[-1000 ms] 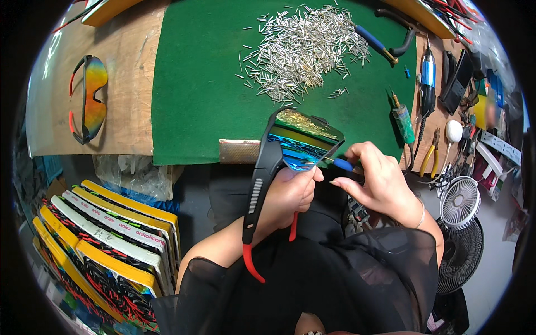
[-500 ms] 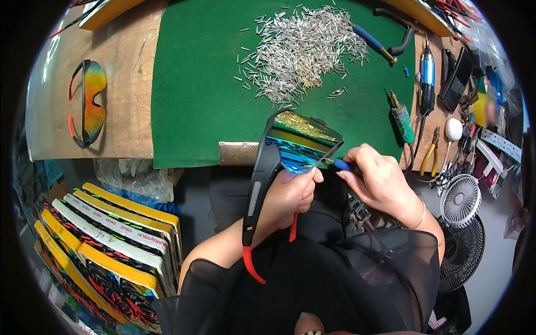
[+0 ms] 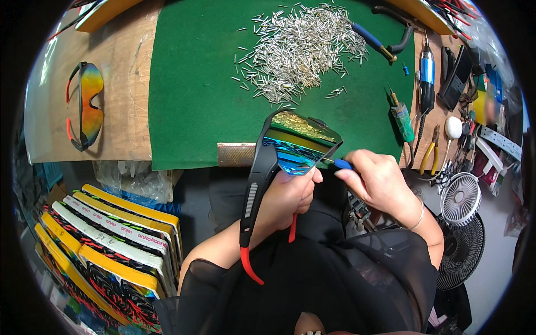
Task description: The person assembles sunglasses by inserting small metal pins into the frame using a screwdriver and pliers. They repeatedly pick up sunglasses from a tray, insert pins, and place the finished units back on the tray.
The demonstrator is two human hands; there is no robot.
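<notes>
My left hand is closed round a pair of sunglasses with a mirrored blue-green lens, black frame and red temple tips. The glasses are tilted at the near edge of the green mat, lens facing up. In my right hand, thumb and fingers pinch the blue handle of a small screwdriver. Its thin shaft points left at the frame's right corner, by my left fingertips; whether the tip touches is too small to tell. Another pair of sunglasses, orange-mirrored, rests on the wood at the left.
A heap of small metal pins covers the far part of the green mat. Pliers, a blue pen-like power tool and a green-handled tool lie right. Boxes of glasses stand lower left; fans stand right.
The fingers of my right hand have shifted slightly round the screwdriver handle. My left hand keeps its hold on the sunglasses, almost unmoved.
</notes>
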